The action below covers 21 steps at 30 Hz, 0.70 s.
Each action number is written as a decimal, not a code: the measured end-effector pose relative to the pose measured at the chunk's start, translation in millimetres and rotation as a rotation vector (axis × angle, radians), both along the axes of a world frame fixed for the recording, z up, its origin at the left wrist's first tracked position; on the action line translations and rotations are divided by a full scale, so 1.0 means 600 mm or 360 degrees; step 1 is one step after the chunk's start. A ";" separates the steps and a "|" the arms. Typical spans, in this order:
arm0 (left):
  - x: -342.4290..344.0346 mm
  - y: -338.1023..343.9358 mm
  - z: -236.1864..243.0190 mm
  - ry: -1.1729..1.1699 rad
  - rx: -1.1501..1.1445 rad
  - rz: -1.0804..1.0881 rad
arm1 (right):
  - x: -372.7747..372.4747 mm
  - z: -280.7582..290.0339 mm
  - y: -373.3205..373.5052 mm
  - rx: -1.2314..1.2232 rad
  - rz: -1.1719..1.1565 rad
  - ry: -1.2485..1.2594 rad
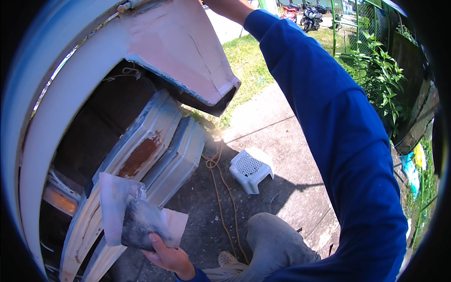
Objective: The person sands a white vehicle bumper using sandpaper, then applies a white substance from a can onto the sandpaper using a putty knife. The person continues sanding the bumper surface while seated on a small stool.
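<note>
Low at the left, my left hand [168, 255] is closed on a flat dark board [144, 223] with whitish-pink smears, its thumb lying on the front face. Pale pink pieces or patches stick out at the board's left and right sides; I cannot tell whether they are part of it. My right arm reaches up and forward in a blue sleeve. At the top edge, my right hand [229, 6] is mostly cut off and its fingers are hidden. It is nearest to a large vehicle body panel [181, 44], patched in pale pink, with a thin crack line.
White bumper-like parts [155, 136] with a worn brown patch lean below the panel. A white plastic stool [252, 168] stands on the concrete, beside a tan rope [218, 183]. Beyond are grass [246, 56], a green fence [345, 42], bushes [383, 80] and parked motorcycles [311, 18].
</note>
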<state>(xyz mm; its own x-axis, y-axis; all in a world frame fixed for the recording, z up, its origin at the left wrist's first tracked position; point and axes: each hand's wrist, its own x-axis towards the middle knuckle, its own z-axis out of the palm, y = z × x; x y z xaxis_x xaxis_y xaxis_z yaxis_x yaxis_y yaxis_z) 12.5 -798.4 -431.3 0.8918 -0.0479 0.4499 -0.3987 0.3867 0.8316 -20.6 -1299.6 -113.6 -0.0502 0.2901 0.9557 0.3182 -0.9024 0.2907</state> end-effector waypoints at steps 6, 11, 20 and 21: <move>0.003 0.020 -0.001 0.0004 0.0049 0.0032 | -0.036 -0.122 0.069 -0.0008 -0.0429 0.0179; -0.001 0.013 0.003 0.0004 0.0003 0.0060 | -0.082 -0.094 0.076 0.0062 -0.0710 0.0259; -0.012 0.008 0.009 0.0020 -0.0011 0.0067 | -0.025 -0.029 0.109 0.0061 -0.0727 -0.0319; -0.012 0.009 0.010 0.0023 -0.0008 0.0079 | -0.026 -0.028 0.113 0.0140 -0.0807 -0.0147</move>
